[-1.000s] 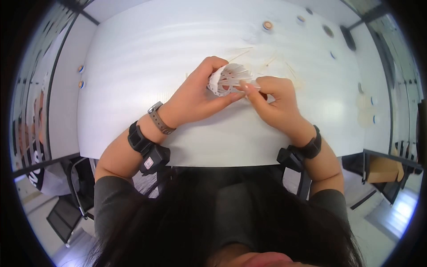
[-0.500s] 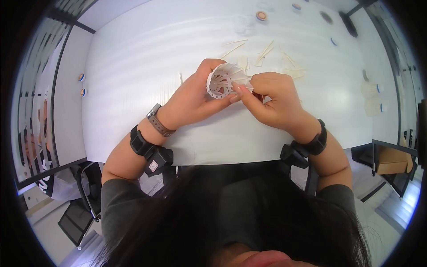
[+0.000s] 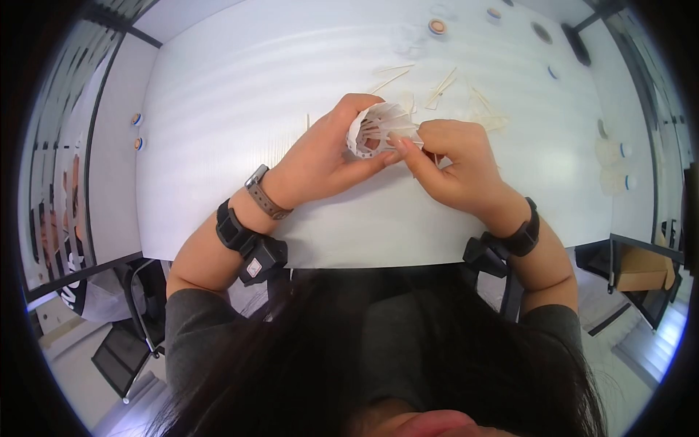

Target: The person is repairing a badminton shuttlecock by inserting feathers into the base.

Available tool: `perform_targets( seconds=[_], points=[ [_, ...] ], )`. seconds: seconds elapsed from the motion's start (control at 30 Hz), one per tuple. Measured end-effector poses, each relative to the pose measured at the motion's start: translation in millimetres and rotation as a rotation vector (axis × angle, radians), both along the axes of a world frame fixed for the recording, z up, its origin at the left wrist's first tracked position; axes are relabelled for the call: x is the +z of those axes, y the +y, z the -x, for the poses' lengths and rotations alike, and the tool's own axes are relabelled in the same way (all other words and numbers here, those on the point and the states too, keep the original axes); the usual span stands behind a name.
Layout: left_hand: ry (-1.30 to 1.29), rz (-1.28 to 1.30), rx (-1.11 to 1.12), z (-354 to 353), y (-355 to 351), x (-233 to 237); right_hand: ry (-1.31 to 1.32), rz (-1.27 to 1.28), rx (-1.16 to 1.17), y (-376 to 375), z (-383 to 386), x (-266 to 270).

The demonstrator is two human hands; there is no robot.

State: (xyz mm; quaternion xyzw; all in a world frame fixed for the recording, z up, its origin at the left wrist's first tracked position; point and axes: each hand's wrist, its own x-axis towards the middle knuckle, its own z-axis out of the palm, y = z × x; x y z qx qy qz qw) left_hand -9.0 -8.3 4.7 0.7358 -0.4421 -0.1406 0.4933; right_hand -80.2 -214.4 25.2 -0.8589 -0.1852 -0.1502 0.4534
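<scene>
A white, ribbed paper-like cup [image 3: 377,120] with a ring of small holes is tilted above the table, its round end facing me and to the left. My left hand [image 3: 331,153] is wrapped round its left side, with the thumb along the lower edge. At the cup's right side, my right hand [image 3: 455,160] pinches the edge between thumb and fingers. Thin pale sticks [image 3: 440,87] lie on the table just beyond the hands. Whether the right fingers also hold a stick is too small to tell.
The white table [image 3: 364,233] bears a small round lid-like piece [image 3: 437,27] at the far side and clear containers with blue rims [image 3: 610,182] at the right. A cardboard box [image 3: 641,269] is at lower right. Behind the left partition, part of another person [image 3: 80,288] shows.
The cup has turned a little in my hands, so its round end shows at another angle. The whole view has shifted slightly, with both hands still on the cup.
</scene>
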Motion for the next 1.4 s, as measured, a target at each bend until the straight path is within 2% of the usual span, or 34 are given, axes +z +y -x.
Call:
perform_targets(
  seconds=[0.13,0.17,0.7,1.3,1.4],
  points=[
    [0.065,0.003,-0.012,-0.2,0.1,-2.5,-0.015,0.013,0.008,-1.1,-0.2,-0.1],
    [-0.041,0.005,-0.009,-1.1,0.1,-0.6,-0.013,0.007,-0.001,-0.8,-0.5,-1.2],
    [-0.149,0.17,-0.043,-2.8,-8.5,-6.9,0.026,-0.012,0.008,-0.3,-0.8,-11.1],
    [-0.18,0.123,0.006,2.3,-13.5,-5.0,0.071,-0.022,-0.012,-2.5,-2.1,-12.8],
    [-0.039,-0.025,0.119,11.9,-11.2,4.1,0.039,0.023,-0.04,-4.0,-3.4,-8.7]
  ],
)
